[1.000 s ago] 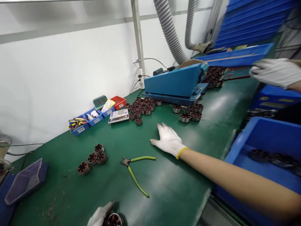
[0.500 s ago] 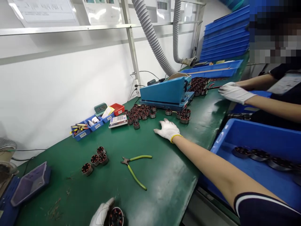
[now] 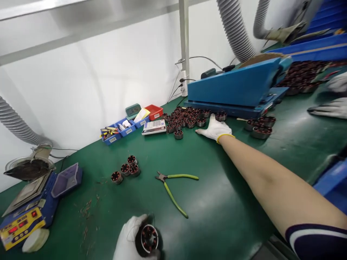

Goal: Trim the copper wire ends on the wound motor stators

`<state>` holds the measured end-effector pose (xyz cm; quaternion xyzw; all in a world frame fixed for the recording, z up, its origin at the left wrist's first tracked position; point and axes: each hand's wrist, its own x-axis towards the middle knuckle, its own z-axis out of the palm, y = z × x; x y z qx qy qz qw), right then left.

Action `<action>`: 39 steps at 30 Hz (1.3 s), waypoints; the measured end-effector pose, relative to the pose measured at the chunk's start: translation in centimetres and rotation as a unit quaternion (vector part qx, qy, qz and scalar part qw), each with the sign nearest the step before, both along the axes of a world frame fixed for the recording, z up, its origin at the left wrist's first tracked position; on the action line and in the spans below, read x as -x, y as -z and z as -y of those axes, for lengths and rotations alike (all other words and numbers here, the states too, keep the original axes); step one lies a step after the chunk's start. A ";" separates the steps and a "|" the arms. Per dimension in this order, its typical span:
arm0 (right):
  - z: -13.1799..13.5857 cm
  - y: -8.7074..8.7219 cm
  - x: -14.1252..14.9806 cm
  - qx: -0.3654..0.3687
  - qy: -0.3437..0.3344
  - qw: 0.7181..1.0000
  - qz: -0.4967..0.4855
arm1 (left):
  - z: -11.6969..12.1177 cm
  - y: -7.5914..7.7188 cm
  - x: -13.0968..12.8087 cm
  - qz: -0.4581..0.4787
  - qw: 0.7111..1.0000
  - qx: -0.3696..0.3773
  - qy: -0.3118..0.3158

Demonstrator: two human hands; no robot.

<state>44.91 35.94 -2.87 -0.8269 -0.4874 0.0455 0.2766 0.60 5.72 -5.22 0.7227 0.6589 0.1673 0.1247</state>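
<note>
My left hand (image 3: 130,236), in a white glove, is closed around a motor stator (image 3: 149,238) with copper windings and thin loose wires. My gloved right hand (image 3: 215,129), with a yellow cuff, reaches far over the bench, thumb and fingers apart. Its fingertips are at the edge of a pile of stators (image 3: 187,117); a single stator (image 3: 221,115) lies just behind it, and I cannot tell whether they touch. Between my hands lie spread side cutters (image 3: 173,186) with green handles. A small group of stators (image 3: 132,169) stands to their left.
A blue machine (image 3: 233,86) stands behind the pile. By the wall are a calculator (image 3: 154,127), small blue bins (image 3: 127,127) and a red bin (image 3: 154,111). At left are a purple tray (image 3: 67,179) and a yellow-fronted device (image 3: 21,227). A co-worker's gloved hands (image 3: 332,106) rest at right.
My view has turned left and down. My right hand has moved forward to the stator pile. The left hand still holds its stator, now more fully in view.
</note>
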 end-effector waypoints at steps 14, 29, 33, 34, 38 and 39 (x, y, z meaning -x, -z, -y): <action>18.5 3.0 16.0 -0.091 -0.515 0.852 -0.039 | 0.0 -3.1 -1.5 0.123 0.991 0.040 0.041; 24.6 -2.2 24.5 0.077 -0.507 0.859 0.008 | -0.2 -3.2 -1.5 0.124 0.992 0.018 0.035; 25.6 -1.6 21.8 0.135 -0.492 0.858 0.066 | -0.4 -3.5 -1.3 0.125 0.990 0.023 0.062; 25.9 -1.6 21.2 0.124 -0.512 0.846 0.086 | -0.4 -3.5 -1.2 0.121 0.990 0.027 0.071; 26.6 -2.4 20.5 -0.026 -0.535 0.837 0.111 | -0.3 -3.4 -1.1 0.124 0.988 0.037 0.083; 26.6 -2.6 20.8 -0.068 -0.532 0.838 0.103 | -0.3 -3.3 -1.1 0.129 0.988 0.034 0.076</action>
